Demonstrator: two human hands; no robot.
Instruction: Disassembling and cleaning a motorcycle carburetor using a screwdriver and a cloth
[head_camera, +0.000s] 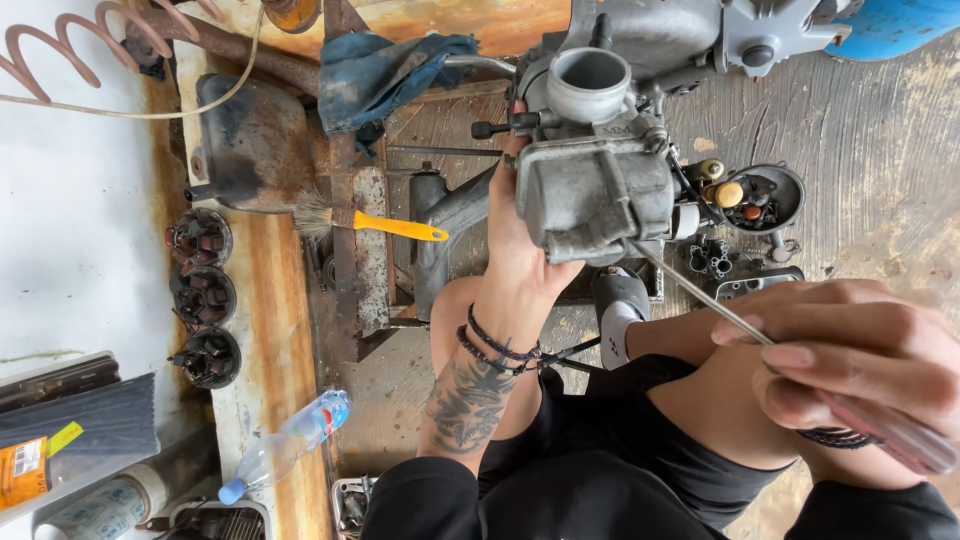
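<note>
My left hand (520, 240) grips a grey metal carburetor (595, 170) from behind and holds it up in front of me, its round intake facing the camera. My right hand (860, 350) holds a screwdriver (700, 295) by its reddish handle. The thin shaft runs up and left, and its tip meets the lower right side of the carburetor body. Black bead bracelets circle my left wrist, and a tattoo marks the forearm. My knees in black shorts are below.
A brush with a yellow handle (370, 222) lies on a rusty metal frame. A blue rag (385, 75) hangs above it. Three dark round coil parts (205, 298) sit in a row at left. A plastic bottle (290, 440) lies below. A small dish of carburetor parts (760, 200) rests on the floor.
</note>
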